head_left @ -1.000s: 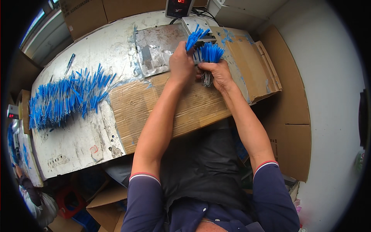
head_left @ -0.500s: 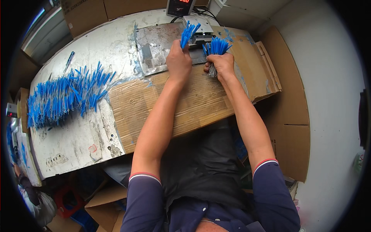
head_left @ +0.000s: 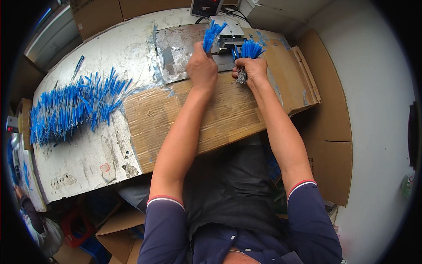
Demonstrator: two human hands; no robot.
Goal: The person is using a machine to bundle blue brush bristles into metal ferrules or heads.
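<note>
Change since earlier frame: left hand (head_left: pixel 202 68) has carried its blue-tipped bundle (head_left: pixel 213 34) up toward the small metal fixture (head_left: pixel 231 42); right hand (head_left: pixel 251 70) barely shifted. Both hands closed, each clamped on a bundle; right-hand bundle (head_left: pixel 249 52) sits just beside the fixture. Step, as judged: feeding pieces at the fixture. Next move likely needs careful tip alignment. Loose stock pile (head_left: pixel 70 110) lies well apart on the worn bench (head_left: pixel 88 163).

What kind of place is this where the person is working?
Probably a small workshop or factory bench. A worn metal-topped table holds a big pile of thin blue-tipped sticks, flattened brown cardboard sheets and a small grey metal machine; both hands grip bundles of these sticks.
</note>
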